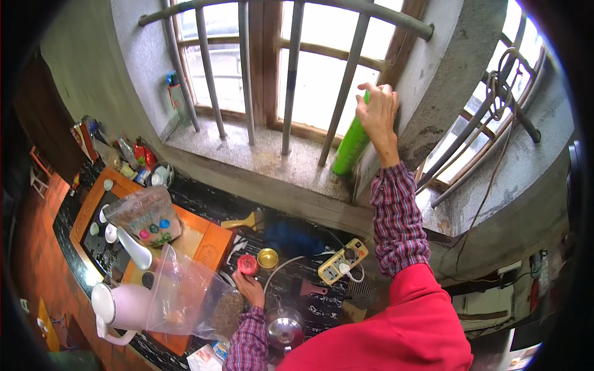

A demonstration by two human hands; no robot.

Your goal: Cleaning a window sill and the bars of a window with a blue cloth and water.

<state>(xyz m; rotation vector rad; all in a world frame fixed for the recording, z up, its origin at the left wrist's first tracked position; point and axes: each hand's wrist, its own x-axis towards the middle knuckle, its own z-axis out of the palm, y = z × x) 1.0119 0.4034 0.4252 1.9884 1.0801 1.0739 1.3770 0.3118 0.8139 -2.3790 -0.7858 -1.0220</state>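
Observation:
My right hand [379, 113] grips the upper end of a tall green can [351, 146], which leans on the windowsill [260, 155] beside the right-hand window wall. Its base seems to rest on the sill; my fingers hide its top. Down on the black marbled counter, my left hand [250, 288] holds a small red round container [247, 265]. A gold round tin or lid [267, 258] sits just beyond that container. Left of this hand lies a clear plastic bag [185, 297] with dry brown plant material [228, 310] at its near end.
Metal bars [291, 79] cross the window. A power strip [342, 261] with plugs, a pink-handled brush [313, 288] and a steel kettle [285, 328] occupy the counter. A wooden tea tray [211, 248] carries a printed pouch [151, 218], cups and a pink electric kettle [127, 306].

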